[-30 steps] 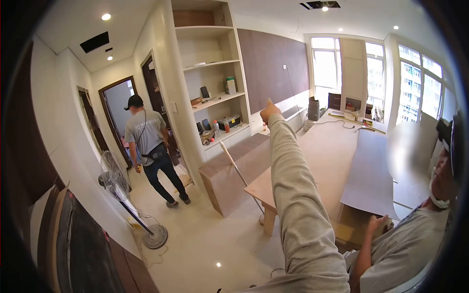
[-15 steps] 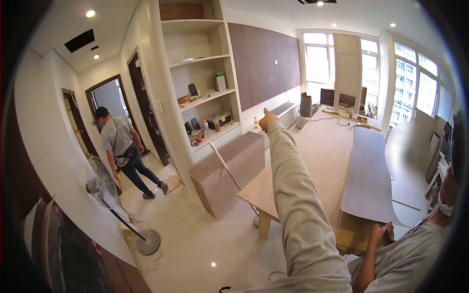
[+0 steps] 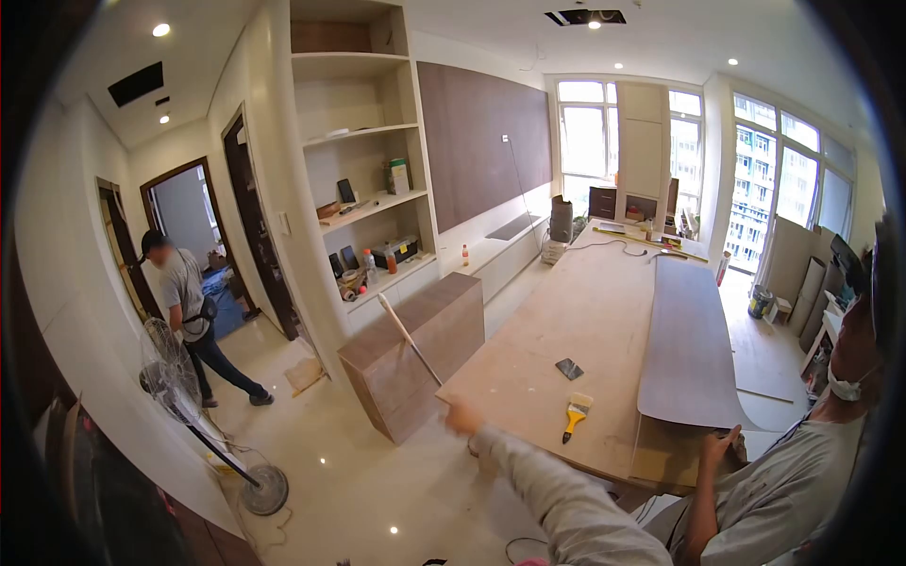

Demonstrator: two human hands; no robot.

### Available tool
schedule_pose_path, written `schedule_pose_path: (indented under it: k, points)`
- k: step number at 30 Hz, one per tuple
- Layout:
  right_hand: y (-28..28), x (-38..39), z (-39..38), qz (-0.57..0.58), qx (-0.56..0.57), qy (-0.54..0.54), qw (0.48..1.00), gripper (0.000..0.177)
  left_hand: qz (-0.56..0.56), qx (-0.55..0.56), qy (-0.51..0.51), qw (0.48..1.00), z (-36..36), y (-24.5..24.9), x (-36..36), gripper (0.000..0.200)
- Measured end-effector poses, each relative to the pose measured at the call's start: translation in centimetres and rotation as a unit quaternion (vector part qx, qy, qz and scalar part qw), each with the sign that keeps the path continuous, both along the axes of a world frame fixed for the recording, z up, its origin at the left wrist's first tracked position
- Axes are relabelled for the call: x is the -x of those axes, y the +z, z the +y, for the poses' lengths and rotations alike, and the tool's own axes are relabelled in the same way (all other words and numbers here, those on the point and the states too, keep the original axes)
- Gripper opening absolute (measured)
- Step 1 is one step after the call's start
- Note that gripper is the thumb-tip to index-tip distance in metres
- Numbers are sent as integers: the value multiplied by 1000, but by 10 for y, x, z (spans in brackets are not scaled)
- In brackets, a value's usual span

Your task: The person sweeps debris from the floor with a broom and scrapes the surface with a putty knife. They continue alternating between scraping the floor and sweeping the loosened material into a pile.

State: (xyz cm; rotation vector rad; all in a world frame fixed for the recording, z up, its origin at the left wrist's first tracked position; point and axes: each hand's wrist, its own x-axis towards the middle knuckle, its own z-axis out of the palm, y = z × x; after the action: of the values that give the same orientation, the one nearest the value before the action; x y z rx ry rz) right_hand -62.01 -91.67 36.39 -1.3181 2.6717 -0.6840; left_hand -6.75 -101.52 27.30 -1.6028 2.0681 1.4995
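Grey, crinkly cloth covers the right arm (image 3: pixel 557 500), stretched out low, with the right hand (image 3: pixel 462 417) by the near corner of a flat, pale wood table (image 3: pixel 557 321). From that hand, a yellow-handled brush (image 3: pixel 577 415) lies at 3 o'clock, a thin dark square (image 3: pixel 569 369) at 2 o'clock, and a brown wooden box (image 3: pixel 404 370) stands at 10 o'clock. The hand is blurry: I cannot tell how open it is or if it touches the wood. The left hand is out of sight.
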Motion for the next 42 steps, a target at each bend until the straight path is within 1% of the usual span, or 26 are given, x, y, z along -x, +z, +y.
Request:
schedule_pose_path:
  k: [2,4,5,6,7,8,9,10,11,13,14,16,19,21,23,25,26,28,31,33,34,35,36,37,39,42]
  points:
    - [-37,-125,35,-254,70,96,960,41,46,-1,-2,999,-8,-5,17,49]
    - [-75,-218,45,-331,-20,185,925,61,137,-18,-1,990,-20,-18,40,50]
    - [-78,-262,52,-311,-9,201,929,68,195,-31,-2,980,-12,1,58,50]
    - [-78,-296,55,-307,25,218,926,66,258,38,-27,965,2,20,75,51]
    - [-77,-316,55,-303,59,235,922,64,296,86,-42,950,-3,3,91,47]
    - [-78,-317,48,-305,57,239,920,64,280,-3,-25,960,17,59,104,44]
    - [-84,-318,40,-404,54,249,879,59,300,-28,-70,951,7,29,113,50]
    - [-92,-327,35,-501,43,259,825,54,321,-3,-68,945,18,34,119,61]
    - [-88,-326,38,-569,48,221,790,41,319,-62,-54,944,24,51,119,58]
    - [-75,-312,45,-476,-30,163,864,32,330,-146,58,931,29,73,110,35]
    - [-133,-302,42,-329,56,218,917,35,357,-140,139,913,26,71,101,30]
    - [-118,-287,64,-304,-65,167,936,42,345,-162,182,907,-6,28,71,29]
    - [-158,-279,102,-263,-91,33,960,42,269,-137,211,930,-50,-17,5,28]
    - [-200,-273,137,-389,-209,-138,887,40,221,-150,239,934,-76,-52,-55,28]
    - [-223,-281,187,-336,-307,-237,858,33,117,-87,238,960,-93,-90,-122,30]
    - [-245,-292,224,-306,-410,-247,823,32,-30,-75,282,956,-95,-84,-176,33]
    - [-258,-296,234,-307,-414,-246,821,32,-32,-70,313,947,-96,-95,-205,32]
    - [-230,-317,239,-319,-413,-268,810,34,-42,-71,338,938,-92,-105,-237,30]
    - [-183,-340,207,-309,-302,-311,846,37,-32,-85,351,932,-96,-100,-249,27]
    - [-169,-346,172,-260,-145,-322,899,39,-13,-112,256,960,-112,-98,-227,26]
    - [-161,-342,148,-300,-70,-289,907,42,55,-109,232,965,-121,-91,-206,27]
    - [-153,-340,125,-270,-60,-258,926,43,124,-108,203,965,-129,-85,-178,28]
    - [-134,-340,95,-229,-77,-201,949,43,166,-128,188,960,-138,-58,-139,31]
    - [-85,-345,62,-237,-77,-149,957,44,217,-152,175,948,-148,-39,-104,29]
    - [-47,-350,17,-247,-27,-57,967,36,274,-181,102,939,-165,10,-36,31]
    - [35,-353,-29,-333,-33,-14,942,31,369,-187,-18,910,-179,95,49,48]
